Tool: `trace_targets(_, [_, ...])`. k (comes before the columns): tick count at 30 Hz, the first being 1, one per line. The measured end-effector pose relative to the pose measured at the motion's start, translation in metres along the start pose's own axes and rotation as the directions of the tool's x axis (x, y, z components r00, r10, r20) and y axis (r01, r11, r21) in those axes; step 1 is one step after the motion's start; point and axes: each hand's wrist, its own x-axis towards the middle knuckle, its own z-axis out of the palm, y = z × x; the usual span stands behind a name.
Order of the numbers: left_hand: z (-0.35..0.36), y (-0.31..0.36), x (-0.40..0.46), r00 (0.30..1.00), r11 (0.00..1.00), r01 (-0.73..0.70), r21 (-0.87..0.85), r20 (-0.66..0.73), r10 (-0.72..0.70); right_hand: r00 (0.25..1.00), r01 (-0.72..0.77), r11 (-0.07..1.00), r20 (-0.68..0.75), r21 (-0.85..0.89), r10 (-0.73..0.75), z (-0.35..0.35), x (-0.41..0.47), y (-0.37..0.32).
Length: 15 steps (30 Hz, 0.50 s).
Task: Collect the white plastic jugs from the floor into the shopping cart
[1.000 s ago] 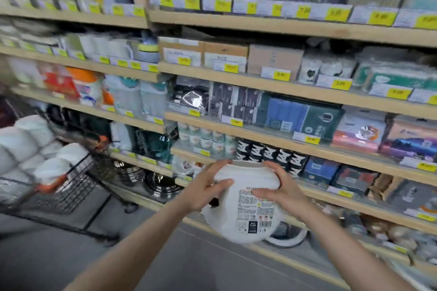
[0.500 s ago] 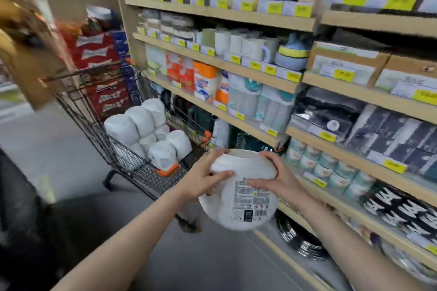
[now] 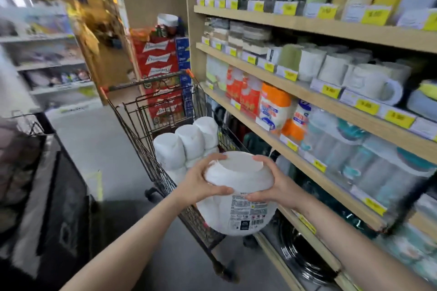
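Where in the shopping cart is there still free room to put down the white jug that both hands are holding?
The jug, gripped by the left hand and right hand, hangs over the cart's near end. Free room shows at the far end, between the stacked jugs and the folded wire seat. The middle is crowded; the near basket floor is hidden.

The jug [image 3: 238,198] is smooth white plastic with a printed paper label. The cart [image 3: 151,149] is dark wire metal. The shelves [image 3: 331,28] are pale matt wood, carrying glossy yellow price tags [image 3: 397,118].
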Motion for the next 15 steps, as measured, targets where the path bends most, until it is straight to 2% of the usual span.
trace_targets(3, [-0.029, -0.01, 0.027, 0.999, 0.998, -0.032, 0.057, -0.01, 0.033, 0.986, -0.013, 0.997, 0.166, -0.077, 0.026, -0.009, 0.047, -0.011])
trace_targets(6, [-0.056, -0.028, 0.054, 0.998, 0.993, -0.069, 0.094, 0.005, 0.069, 0.976, -0.002, 0.977, 0.214, -0.215, 0.049, -0.008, 0.091, -0.017])
trace_targets(10, [-0.094, -0.068, 0.1, 0.991, 0.985, -0.115, 0.126, 0.078, 0.105, 0.984, -0.053, 0.959, 0.15, -0.278, 0.099, 0.011, 0.146, -0.011])
trace_targets(13, [-0.127, -0.106, 0.138, 0.971, 0.987, -0.113, 0.117, 0.223, 0.085, 0.992, -0.086, 0.945, 0.06, -0.315, 0.11, 0.035, 0.184, 0.0])
trace_targets(15, [-0.147, -0.126, 0.162, 0.935, 0.977, -0.128, 0.169, 0.35, 0.062, 0.99, -0.136, 0.935, -0.015, -0.327, 0.138, 0.056, 0.204, 0.008])
